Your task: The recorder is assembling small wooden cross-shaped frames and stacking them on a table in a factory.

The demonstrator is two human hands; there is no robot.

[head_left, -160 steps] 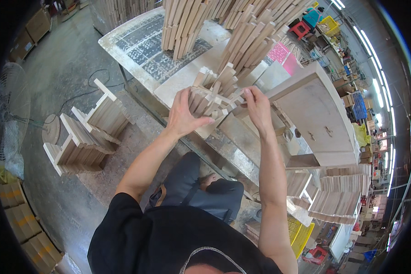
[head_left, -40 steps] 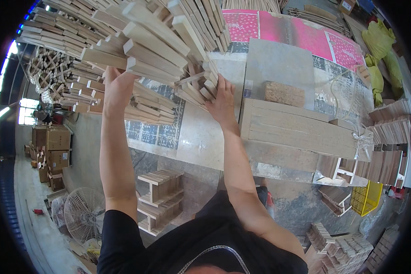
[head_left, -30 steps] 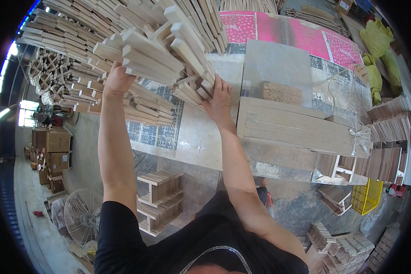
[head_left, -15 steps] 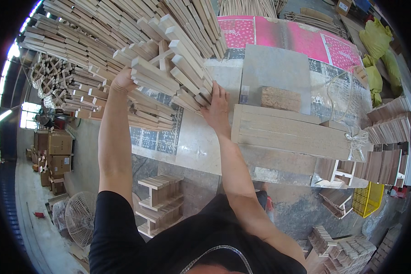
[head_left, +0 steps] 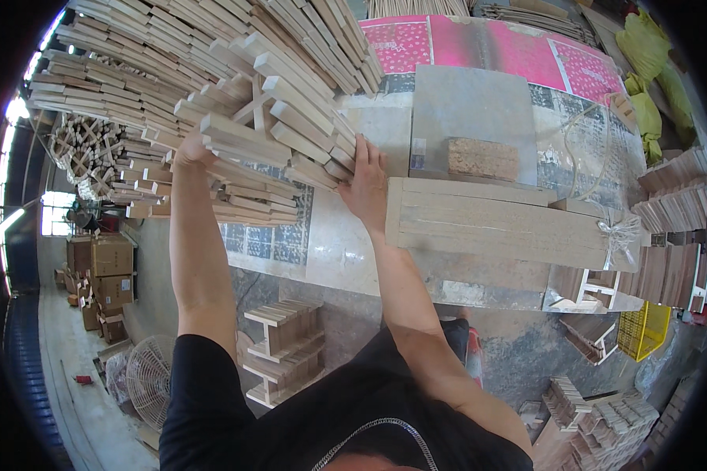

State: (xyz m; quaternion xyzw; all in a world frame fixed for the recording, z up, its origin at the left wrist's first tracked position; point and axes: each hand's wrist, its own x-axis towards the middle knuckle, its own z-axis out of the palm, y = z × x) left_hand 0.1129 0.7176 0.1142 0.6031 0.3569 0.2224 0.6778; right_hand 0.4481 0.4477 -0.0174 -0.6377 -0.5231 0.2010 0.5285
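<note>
Between my two hands is a stack of pale wooden frames, made of square bars with crosspieces, tilted on the worktable. My left hand is closed round the stack's left side, its fingers partly hidden behind the bar ends. Against the right side, my right hand presses with its fingers pointing away from me. Large piles of similar wooden bars lie right beyond and to the left of the stack.
Right of my right hand lies a long dusty board, with a chipboard block behind it. Pink sheeting covers the far tabletop. Below the table stand wooden pieces, a fan and a yellow crate.
The stack and my left hand have shifted slightly left and toward me. My right hand stays against the stack's side. The whole view has also turned a little.
</note>
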